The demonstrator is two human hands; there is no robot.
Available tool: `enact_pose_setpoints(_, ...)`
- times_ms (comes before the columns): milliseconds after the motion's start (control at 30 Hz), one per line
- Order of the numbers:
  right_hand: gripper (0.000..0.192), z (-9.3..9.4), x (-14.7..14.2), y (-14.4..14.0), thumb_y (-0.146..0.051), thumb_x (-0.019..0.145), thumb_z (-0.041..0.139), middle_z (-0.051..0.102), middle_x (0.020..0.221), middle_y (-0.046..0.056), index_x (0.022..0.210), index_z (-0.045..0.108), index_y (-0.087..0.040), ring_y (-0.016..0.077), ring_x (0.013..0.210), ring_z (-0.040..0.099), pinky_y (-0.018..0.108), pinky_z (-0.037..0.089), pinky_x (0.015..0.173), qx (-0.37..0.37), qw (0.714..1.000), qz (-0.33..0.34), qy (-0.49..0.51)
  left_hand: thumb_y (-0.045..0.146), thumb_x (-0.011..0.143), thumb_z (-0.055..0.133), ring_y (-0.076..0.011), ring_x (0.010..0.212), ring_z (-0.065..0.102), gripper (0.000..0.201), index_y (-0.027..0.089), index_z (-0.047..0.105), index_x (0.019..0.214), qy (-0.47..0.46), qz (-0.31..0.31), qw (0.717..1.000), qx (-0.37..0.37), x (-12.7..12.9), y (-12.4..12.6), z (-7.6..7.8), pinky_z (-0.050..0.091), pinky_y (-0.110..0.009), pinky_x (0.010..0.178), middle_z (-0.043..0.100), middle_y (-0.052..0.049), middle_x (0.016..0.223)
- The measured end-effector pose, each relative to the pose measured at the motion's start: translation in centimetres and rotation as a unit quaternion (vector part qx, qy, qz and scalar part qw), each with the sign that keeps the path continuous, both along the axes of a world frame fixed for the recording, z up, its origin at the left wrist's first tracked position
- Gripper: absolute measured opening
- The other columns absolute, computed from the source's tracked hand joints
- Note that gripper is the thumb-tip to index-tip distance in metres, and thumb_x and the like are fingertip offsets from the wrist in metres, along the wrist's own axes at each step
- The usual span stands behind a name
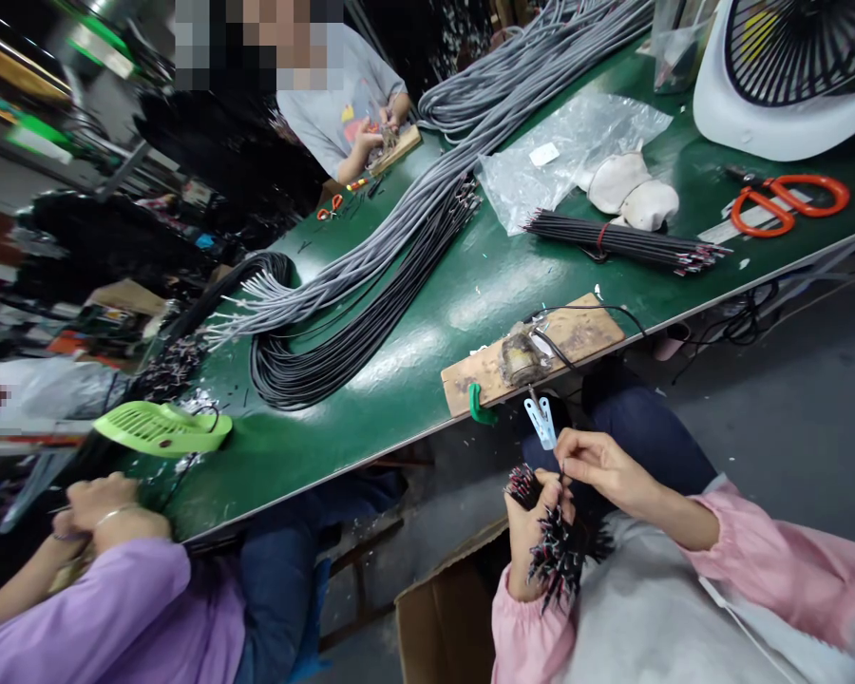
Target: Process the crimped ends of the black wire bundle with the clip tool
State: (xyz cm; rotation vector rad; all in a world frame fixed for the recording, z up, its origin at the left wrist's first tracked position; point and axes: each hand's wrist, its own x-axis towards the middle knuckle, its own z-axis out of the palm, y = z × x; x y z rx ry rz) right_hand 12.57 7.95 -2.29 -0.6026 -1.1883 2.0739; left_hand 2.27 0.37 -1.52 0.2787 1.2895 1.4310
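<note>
— While the wire bundle (552, 546) is clamped upright in the left hand (531, 537) over the lap, what is recorded for the right hand (602, 465)?

— Pinched shut on one wire at the bundle's top, just below the wooden jig (534, 353) on the tabletop (413, 313).

— Risk noted?

— Loose stripped ends may be splayed or dropped into the cardboard box (448, 617) if the left grip is slackened.
</note>
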Motion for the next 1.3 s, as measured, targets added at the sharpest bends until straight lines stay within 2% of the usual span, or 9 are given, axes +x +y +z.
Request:
enact_pose_setpoints(67,0.026,-0.1,-0.1,0.1,-0.041,0.078,0.062,0.05,0.065,-0.001,0.073,0.053,-0.017,0.012,0.057,0.052,0.025,0.043,0.055,-0.072,0.995,0.055,0.028,0.032,0.062,0.077,-0.006,0.037,0.046,0.029,0.014,0.054,0.061,0.01,-0.018,0.999,0.032,-0.3,0.0,0.1,0.034,-0.019,0.038,0.053,0.003,0.052)
enact_pose_setpoints(133,0.029,0.0,0.0,0.4,-0.044,0.079,0.061,0.052,0.065,-0.001,0.074,0.053,-0.017,0.0121,0.057,0.051,0.025,0.043,0.056,-0.084,0.994,0.074,0.014,0.031,0.065,0.075,-0.0061,0.038,0.046,0.026,0.014,0.056,0.062,0.013,-0.019,0.998,0.055,-0.7,-0.1,0.1,0.036,-0.019,0.04,0.052,0.004,0.05)
enact_pose_setpoints(267,0.024,0.5,0.6,1.3,-0.038,0.082,0.059,0.058,0.073,0.003,0.078,0.059,-0.014,0.0141,0.07,0.054,0.026,0.042,0.066,0.042,0.996,0.003,-0.077,0.036,0.067,0.074,-0.0059,0.03,0.045,0.029,0.015,0.054,0.063,-0.042,-0.037,0.997,0.053,-1.3,-0.2,-0.2,0.033,-0.019,0.034,0.054,0.004,0.048)
enact_pose_setpoints(367,0.02,1.1,1.0,1.5,-0.031,0.084,0.056,0.062,0.083,0.006,0.088,0.065,-0.013,0.0157,0.076,0.056,0.026,0.043,0.067,0.136,0.985,-0.005,-0.104,0.037,0.065,0.075,-0.006,0.029,0.045,0.032,0.015,0.052,0.061,-0.058,-0.04,0.996,0.047,-1.3,-0.2,-0.2,0.034,-0.019,0.032,0.055,0.004,0.048)
enact_pose_setpoints(633,0.013,2.1,1.1,0.7,-0.012,0.076,0.058,0.059,0.061,0.002,0.069,0.068,-0.014,0.0122,0.057,0.049,0.024,0.038,0.054,0.276,0.942,-0.07,-0.176,0.034,0.066,0.075,-0.0038,0.028,0.041,0.028,0.012,0.058,0.062,-0.022,0.017,0.999,0.046,-0.1,-0.1,0.4,0.032,-0.016,0.032,0.052,0.005,0.041)
enact_pose_setpoints(767,0.014,2.3,1.4,0.9,-0.008,0.075,0.058,0.06,0.06,0.002,0.067,0.067,-0.015,0.0127,0.058,0.051,0.024,0.039,0.054,0.303,0.933,-0.066,-0.183,0.034,0.068,0.074,-0.0037,0.029,0.042,0.027,0.013,0.057,0.064,-0.033,0.022,0.998,0.045,-0.2,-0.3,0.1,0.032,-0.016,0.033,0.053,0.004,0.043)
enact_pose_setpoints(933,0.01,2.5,1.7,0.6,-0.012,0.079,0.059,0.063,0.068,0.004,0.077,0.068,-0.015,0.0141,0.063,0.054,0.026,0.043,0.058,0.324,0.923,-0.13,-0.162,0.034,0.067,0.074,-0.0038,0.03,0.042,0.028,0.013,0.057,0.066,-0.016,0.022,0.999,0.038,0.0,-0.6,0.2,0.031,-0.016,0.034,0.052,0.005,0.044)
enact_pose_setpoints(1133,0.011,2.3,2.0,-1.0,-0.008,0.078,0.062,0.066,0.069,0.002,0.079,0.067,-0.018,0.0149,0.064,0.055,0.032,0.044,0.067,0.423,0.89,-0.143,-0.088,0.035,0.068,0.073,-0.0041,0.032,0.04,0.029,0.014,0.054,0.065,-0.006,0.036,0.998,0.059,0.7,-0.5,0.7,0.031,-0.017,0.035,0.049,0.006,0.042)
enact_pose_setpoints(1300,0.011,2.2,2.7,-1.7,-0.013,0.081,0.06,0.066,0.075,0.004,0.087,0.066,-0.018,0.0167,0.071,0.058,0.031,0.046,0.068,0.391,0.888,-0.195,-0.141,0.038,0.064,0.075,-0.0042,0.031,0.041,0.032,0.013,0.055,0.065,0.016,0.041,0.998,0.054,1.0,-0.8,0.6,0.033,-0.018,0.035,0.052,0.004,0.045)
